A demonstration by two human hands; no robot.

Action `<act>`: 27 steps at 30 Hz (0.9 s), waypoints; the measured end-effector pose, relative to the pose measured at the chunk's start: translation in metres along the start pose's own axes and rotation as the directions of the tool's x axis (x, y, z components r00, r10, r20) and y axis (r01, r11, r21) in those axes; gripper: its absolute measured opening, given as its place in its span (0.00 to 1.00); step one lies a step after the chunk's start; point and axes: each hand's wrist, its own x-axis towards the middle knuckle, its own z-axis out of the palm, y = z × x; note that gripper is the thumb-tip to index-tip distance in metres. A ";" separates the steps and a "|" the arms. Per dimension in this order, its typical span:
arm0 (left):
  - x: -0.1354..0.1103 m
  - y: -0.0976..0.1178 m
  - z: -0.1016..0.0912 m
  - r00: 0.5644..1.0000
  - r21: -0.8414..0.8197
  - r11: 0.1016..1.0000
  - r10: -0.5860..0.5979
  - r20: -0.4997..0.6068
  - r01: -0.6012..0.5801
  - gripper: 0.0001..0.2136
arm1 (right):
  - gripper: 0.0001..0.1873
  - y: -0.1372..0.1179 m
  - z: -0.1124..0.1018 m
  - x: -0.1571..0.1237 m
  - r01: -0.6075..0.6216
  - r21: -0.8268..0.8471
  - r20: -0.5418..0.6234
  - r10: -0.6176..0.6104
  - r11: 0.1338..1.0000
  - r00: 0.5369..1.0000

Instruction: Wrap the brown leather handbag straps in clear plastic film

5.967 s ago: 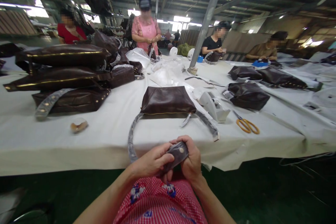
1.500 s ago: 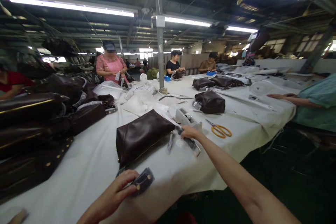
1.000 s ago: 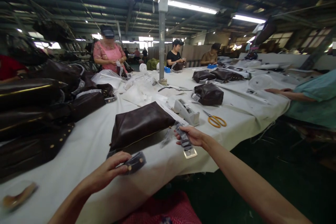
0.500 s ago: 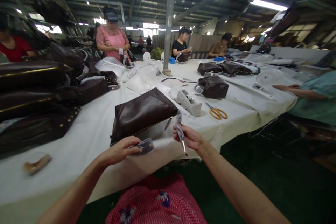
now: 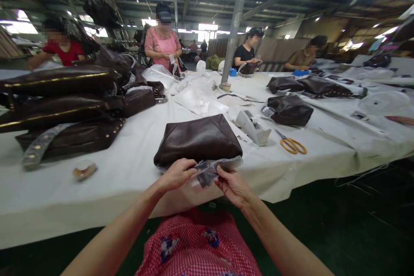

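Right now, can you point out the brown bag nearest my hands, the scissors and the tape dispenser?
Brown bag (image 5: 199, 139): head view, middle of its smooth broad side.
Scissors (image 5: 288, 140): head view, on the orange handles.
Tape dispenser (image 5: 251, 129): head view, middle of its grey body.

On the desk (image 5: 136, 155), one bag (image 5: 200, 140) lies in the middle of the view, near the front edge. To its left is a pile of bags (image 5: 64, 100); to its right come a tape dispenser (image 5: 252, 127) and then scissors (image 5: 293, 145). Behind the scissors (well apart from the pile) lies another bag (image 5: 289, 111).
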 end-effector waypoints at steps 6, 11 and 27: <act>-0.004 -0.002 -0.007 0.994 -0.107 0.993 0.055 0.096 -0.045 0.09 | 0.18 0.011 0.009 -0.010 0.029 -0.009 -0.043 -0.030 1.000 0.999; -0.007 -0.001 -0.012 0.989 -0.200 0.980 0.044 0.140 -0.015 0.09 | 0.20 0.013 0.011 -0.018 -0.015 -0.119 -0.033 0.011 0.993 0.999; 0.006 0.011 -0.007 0.995 -0.136 0.989 -0.047 0.091 0.059 0.08 | 0.28 0.023 0.029 -0.013 0.197 -0.098 -0.108 -0.207 0.975 0.972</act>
